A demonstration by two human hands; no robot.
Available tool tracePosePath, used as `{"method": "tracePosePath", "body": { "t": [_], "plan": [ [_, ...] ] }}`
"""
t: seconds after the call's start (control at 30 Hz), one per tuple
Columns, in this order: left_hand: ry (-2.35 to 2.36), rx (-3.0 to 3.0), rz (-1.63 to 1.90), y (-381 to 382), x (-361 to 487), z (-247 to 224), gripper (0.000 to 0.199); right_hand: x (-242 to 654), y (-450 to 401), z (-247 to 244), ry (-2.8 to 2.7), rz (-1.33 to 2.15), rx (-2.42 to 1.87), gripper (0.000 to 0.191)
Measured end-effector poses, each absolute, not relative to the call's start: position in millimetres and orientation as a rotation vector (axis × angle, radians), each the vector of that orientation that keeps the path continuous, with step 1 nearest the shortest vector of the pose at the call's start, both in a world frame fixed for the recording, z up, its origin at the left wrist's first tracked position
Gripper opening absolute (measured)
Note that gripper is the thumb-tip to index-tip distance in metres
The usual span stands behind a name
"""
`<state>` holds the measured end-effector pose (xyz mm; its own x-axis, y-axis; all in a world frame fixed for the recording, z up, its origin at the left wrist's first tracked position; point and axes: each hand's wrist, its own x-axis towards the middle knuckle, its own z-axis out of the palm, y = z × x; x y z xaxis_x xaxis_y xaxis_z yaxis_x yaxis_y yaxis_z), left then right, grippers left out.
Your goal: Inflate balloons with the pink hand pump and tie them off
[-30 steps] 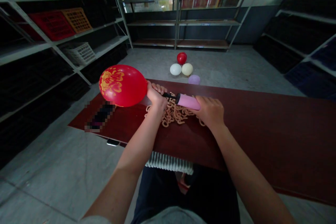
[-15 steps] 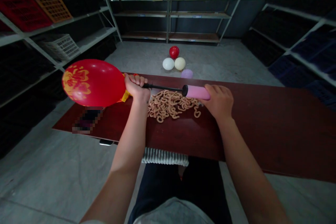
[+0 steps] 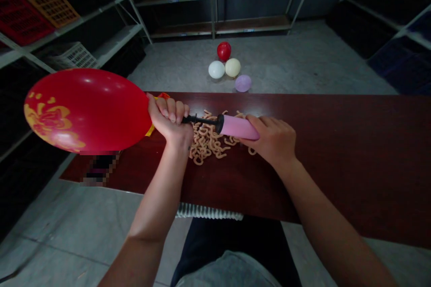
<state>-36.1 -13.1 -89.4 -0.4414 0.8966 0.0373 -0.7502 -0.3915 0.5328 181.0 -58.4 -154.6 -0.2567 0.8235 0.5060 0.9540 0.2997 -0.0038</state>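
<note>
A big red balloon [image 3: 90, 112] with a yellow flower print points left, its neck end enclosed in my left hand [image 3: 171, 119]. The same closed fist surrounds the black end of a pink hand balloon pump [image 3: 237, 126], so the joint between balloon and pump is hidden. My right hand [image 3: 274, 139] is wrapped around the pump's pink barrel. A short length of black rod shows between the two hands. Beneath the pump, a pile of tan, curled long balloons [image 3: 208, 143] lies on the dark red table [image 3: 336, 152].
Beyond the table, a red balloon [image 3: 224, 51], a white balloon [image 3: 216, 69], a cream balloon [image 3: 232, 67] and a lilac balloon [image 3: 243, 83] rest on the floor. A pixelated flat object [image 3: 101, 168] lies at the table's left. Shelves with crates [image 3: 50, 4] stand left.
The pump's rod shows shorter as the pink barrel has come closer to my left hand. The held balloon looks larger and reaches farther left. My view has tipped downward.
</note>
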Motion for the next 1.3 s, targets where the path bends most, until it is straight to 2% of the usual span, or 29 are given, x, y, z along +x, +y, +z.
{"method": "tracePosePath", "body": {
  "t": [0.17, 0.53, 1.03, 1.17, 1.3],
  "plan": [
    [0.559, 0.421, 1.848, -22.0, -18.4, -91.0, 0.059, 154.9, -70.3, -153.7, -2.133, -0.374, -1.548, 0.049],
    [0.640, 0.340, 1.856, -5.4, -29.7, -104.0, 0.060, 150.7, -49.9, -164.0, -2.146, -0.374, -1.487, 0.049],
    [0.585, 0.152, 1.996, 19.6, -69.6, -116.2, 0.044, 187.6, -31.1, -166.4, -2.087, -0.638, -1.557, 0.040],
    [0.578, 0.128, 2.005, 20.6, -80.5, -115.2, 0.043, 207.4, -31.3, -165.3, -2.008, -0.690, -1.588, 0.037],
    [0.521, 0.110, 2.044, 15.6, -89.6, -105.9, 0.045, 220.8, -34.1, -163.9, -1.916, -0.687, -1.600, 0.041]
  ]
}}
